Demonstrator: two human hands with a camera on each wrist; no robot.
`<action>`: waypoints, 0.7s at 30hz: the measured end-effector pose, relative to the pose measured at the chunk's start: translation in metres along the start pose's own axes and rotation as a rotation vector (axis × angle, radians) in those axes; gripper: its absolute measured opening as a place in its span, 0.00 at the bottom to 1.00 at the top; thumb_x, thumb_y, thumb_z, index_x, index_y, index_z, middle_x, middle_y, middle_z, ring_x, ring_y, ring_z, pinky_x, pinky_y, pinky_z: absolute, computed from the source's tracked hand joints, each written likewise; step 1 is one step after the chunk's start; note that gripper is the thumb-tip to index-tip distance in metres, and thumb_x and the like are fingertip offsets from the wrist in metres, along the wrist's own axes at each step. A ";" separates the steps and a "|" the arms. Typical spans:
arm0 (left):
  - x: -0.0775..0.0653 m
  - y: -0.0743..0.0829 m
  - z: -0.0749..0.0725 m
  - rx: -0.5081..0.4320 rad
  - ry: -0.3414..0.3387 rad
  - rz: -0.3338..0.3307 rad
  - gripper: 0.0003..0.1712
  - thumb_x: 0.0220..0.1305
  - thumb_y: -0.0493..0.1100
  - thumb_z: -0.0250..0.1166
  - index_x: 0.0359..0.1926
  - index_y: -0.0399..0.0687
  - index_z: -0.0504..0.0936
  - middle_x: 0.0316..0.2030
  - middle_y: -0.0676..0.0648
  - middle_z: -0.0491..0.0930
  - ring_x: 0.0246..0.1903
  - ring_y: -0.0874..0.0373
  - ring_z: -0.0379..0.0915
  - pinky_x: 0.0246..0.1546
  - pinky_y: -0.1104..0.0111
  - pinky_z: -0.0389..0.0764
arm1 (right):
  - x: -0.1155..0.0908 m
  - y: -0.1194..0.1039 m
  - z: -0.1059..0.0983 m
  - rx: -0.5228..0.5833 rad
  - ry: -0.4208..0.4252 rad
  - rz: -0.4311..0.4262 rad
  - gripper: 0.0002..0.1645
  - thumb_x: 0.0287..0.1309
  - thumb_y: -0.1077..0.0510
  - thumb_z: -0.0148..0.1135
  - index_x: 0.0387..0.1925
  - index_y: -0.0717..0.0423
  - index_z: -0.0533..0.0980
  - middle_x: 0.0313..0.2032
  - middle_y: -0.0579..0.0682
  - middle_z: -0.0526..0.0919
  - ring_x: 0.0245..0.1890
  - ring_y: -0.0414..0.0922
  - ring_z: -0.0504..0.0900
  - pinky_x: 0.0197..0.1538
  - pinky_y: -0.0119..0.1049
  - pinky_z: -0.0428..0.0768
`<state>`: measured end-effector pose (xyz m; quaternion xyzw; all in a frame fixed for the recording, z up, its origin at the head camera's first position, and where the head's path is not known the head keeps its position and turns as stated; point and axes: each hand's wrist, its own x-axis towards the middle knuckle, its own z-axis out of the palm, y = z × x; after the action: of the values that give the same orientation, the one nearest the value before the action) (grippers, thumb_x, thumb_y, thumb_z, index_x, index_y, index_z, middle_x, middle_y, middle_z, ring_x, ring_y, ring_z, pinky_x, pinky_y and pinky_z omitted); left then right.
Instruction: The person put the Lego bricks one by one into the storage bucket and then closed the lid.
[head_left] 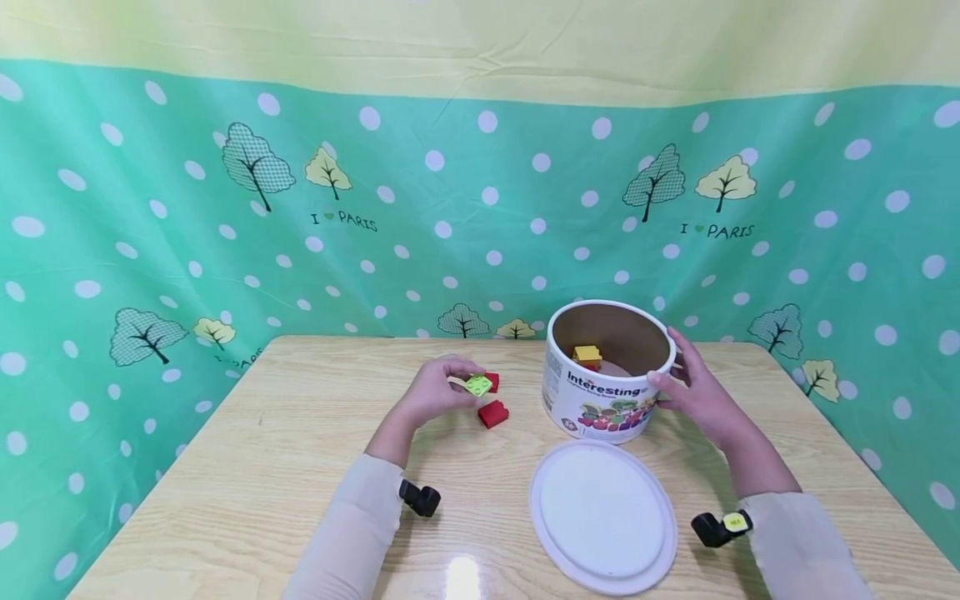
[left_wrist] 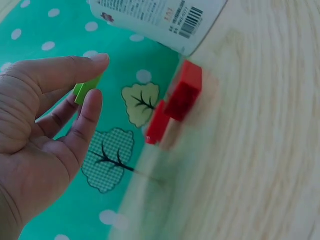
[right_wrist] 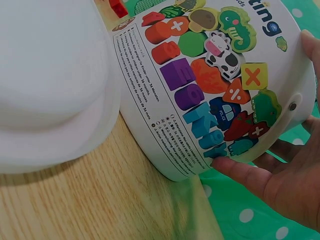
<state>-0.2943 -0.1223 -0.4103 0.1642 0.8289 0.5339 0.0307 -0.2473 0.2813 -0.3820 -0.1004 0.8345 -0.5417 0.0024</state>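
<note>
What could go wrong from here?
The green block might slip, since the left hand only pinches it by the fingertips. The red blocks lie close to that hand and could get knocked. The right hand holds one side of the bucket, so a hard pull might tip it.

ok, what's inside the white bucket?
In the white bucket, head view: a yellow block, plus a red piece partly showing by it. The near wall hides the front of the interior; anything lying there can't be seen.
</note>
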 end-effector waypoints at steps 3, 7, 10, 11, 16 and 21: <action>0.000 0.006 0.001 -0.029 -0.010 0.018 0.26 0.44 0.28 0.77 0.49 0.41 0.85 0.52 0.46 0.77 0.41 0.53 0.79 0.40 0.66 0.83 | 0.000 0.000 0.000 0.001 0.000 -0.001 0.54 0.69 0.46 0.57 0.77 0.36 0.29 0.73 0.69 0.42 0.69 0.72 0.50 0.54 0.65 0.72; 0.000 0.015 0.002 -0.066 -0.030 0.043 0.27 0.44 0.28 0.77 0.50 0.40 0.84 0.50 0.44 0.77 0.36 0.53 0.81 0.39 0.66 0.84 | 0.000 0.000 0.000 0.003 0.000 0.001 0.54 0.68 0.46 0.57 0.77 0.36 0.29 0.73 0.68 0.42 0.69 0.72 0.50 0.54 0.65 0.72; 0.000 0.022 0.002 -0.078 -0.044 0.052 0.27 0.45 0.28 0.76 0.50 0.41 0.84 0.50 0.43 0.77 0.34 0.54 0.82 0.39 0.66 0.84 | 0.000 -0.001 0.000 0.000 0.000 0.007 0.54 0.68 0.46 0.57 0.76 0.36 0.29 0.73 0.68 0.41 0.69 0.72 0.49 0.54 0.65 0.72; 0.000 0.024 0.002 -0.076 -0.050 0.056 0.27 0.45 0.28 0.76 0.50 0.41 0.84 0.50 0.44 0.77 0.34 0.54 0.82 0.39 0.66 0.84 | 0.000 -0.001 0.000 -0.002 0.001 0.008 0.54 0.68 0.46 0.57 0.76 0.36 0.29 0.73 0.68 0.41 0.69 0.72 0.50 0.54 0.65 0.72; 0.004 0.036 0.001 -0.071 -0.074 0.074 0.27 0.45 0.28 0.76 0.51 0.40 0.84 0.51 0.44 0.76 0.34 0.53 0.82 0.39 0.65 0.84 | 0.000 -0.001 0.000 -0.004 0.002 0.010 0.54 0.68 0.46 0.57 0.77 0.37 0.29 0.73 0.69 0.41 0.69 0.72 0.49 0.54 0.64 0.72; 0.010 0.048 0.000 -0.096 -0.090 0.092 0.27 0.46 0.26 0.75 0.51 0.40 0.84 0.51 0.43 0.75 0.35 0.51 0.83 0.37 0.64 0.85 | 0.000 -0.001 0.000 -0.003 -0.001 0.004 0.53 0.69 0.46 0.56 0.77 0.38 0.29 0.73 0.69 0.41 0.69 0.72 0.49 0.54 0.64 0.72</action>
<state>-0.2927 -0.1014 -0.3660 0.2242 0.7917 0.5660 0.0514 -0.2469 0.2810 -0.3810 -0.0991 0.8355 -0.5405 0.0036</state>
